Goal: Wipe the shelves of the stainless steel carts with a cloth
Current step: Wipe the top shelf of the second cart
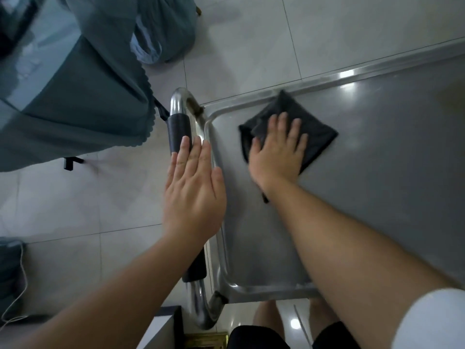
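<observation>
Top shelf (377,172) of the cart runs off toward three o'clock, dark cloth (314,132) near its eleven o'clock corner pinned under the flat, spread right hand (276,157), while the left hand (193,192) hovers unclenched over the handle (179,129), grasping nothing.

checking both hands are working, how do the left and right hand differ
The right hand lies flat on the dark cloth, pressing it onto the cart shelf; the left hand holds nothing. The right is over the shelf, the left over the handle at the cart's end. Both are open, fingers extended.
</observation>
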Demonstrator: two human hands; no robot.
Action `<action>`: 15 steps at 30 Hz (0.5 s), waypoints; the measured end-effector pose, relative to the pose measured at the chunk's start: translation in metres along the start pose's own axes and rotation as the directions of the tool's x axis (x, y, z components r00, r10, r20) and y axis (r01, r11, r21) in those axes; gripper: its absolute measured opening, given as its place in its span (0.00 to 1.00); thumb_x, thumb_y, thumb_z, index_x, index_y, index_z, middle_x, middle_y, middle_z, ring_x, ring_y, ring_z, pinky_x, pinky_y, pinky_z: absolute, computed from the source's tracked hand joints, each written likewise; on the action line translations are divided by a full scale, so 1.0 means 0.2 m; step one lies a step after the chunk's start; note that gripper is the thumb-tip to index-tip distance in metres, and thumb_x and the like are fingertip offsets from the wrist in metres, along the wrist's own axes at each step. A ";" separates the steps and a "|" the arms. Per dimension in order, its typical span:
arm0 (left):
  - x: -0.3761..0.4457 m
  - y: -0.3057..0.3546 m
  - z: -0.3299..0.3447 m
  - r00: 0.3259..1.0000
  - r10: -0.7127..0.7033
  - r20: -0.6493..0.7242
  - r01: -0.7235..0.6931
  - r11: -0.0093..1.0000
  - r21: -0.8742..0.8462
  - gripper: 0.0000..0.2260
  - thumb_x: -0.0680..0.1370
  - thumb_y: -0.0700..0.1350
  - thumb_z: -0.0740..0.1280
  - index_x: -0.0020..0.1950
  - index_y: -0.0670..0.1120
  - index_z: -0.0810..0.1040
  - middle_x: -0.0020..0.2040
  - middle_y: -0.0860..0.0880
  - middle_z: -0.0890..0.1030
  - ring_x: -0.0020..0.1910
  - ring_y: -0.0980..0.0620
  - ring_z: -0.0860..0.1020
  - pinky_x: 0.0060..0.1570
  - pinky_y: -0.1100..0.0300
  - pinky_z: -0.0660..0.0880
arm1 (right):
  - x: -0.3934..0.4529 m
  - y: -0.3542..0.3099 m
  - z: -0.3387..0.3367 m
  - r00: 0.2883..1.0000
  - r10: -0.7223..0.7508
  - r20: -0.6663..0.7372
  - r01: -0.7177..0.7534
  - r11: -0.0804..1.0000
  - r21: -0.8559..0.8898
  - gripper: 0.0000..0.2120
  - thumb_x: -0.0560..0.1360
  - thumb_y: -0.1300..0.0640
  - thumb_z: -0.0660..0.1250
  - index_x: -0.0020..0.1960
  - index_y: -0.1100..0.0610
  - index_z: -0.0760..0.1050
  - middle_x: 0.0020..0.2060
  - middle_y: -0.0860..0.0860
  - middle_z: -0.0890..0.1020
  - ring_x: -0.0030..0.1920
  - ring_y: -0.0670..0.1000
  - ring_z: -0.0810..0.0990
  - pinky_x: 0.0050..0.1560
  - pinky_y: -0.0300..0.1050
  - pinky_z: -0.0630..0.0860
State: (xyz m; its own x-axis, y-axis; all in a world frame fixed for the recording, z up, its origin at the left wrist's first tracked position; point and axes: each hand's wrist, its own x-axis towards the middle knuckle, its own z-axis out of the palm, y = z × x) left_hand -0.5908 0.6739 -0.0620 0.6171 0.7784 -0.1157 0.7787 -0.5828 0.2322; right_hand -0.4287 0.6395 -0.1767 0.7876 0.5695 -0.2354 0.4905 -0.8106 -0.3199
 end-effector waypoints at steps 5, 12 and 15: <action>0.00 0.01 -0.01 1.000 0.018 0.011 -0.019 0.999 0.048 0.32 0.85 0.57 0.39 0.87 0.45 0.54 0.87 0.50 0.51 0.85 0.57 0.40 0.83 0.56 0.37 | -0.17 -0.24 0.14 0.616 -0.690 0.381 0.763 0.642 -0.072 0.37 0.79 0.36 0.40 0.83 0.49 0.35 0.84 0.47 0.42 0.82 0.53 0.34 0.81 0.59 0.38; 0.00 -0.02 0.01 1.000 0.015 0.001 -0.015 1.000 -0.012 0.28 0.87 0.56 0.44 0.87 0.47 0.55 0.87 0.53 0.53 0.84 0.61 0.39 0.82 0.58 0.37 | 0.30 0.35 -0.16 0.755 -0.598 0.269 0.646 0.748 -0.151 0.34 0.80 0.33 0.46 0.84 0.42 0.51 0.83 0.41 0.52 0.83 0.48 0.46 0.81 0.51 0.41; 0.00 -0.02 0.02 1.000 0.020 -0.007 -0.020 1.000 -0.002 0.28 0.88 0.56 0.45 0.87 0.47 0.56 0.87 0.52 0.53 0.84 0.62 0.39 0.82 0.60 0.36 | 0.52 0.65 -0.34 0.965 -0.234 0.119 0.252 0.954 -0.163 0.35 0.81 0.34 0.48 0.84 0.45 0.50 0.84 0.45 0.50 0.84 0.53 0.46 0.81 0.56 0.43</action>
State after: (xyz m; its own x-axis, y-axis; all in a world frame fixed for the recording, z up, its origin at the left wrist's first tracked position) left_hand -0.5937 0.6761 -0.0663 0.6315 0.7683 -0.1044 0.7662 -0.5976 0.2363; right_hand -0.2571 0.5847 -0.1808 0.6006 0.7556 -0.2613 0.7270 -0.6522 -0.2148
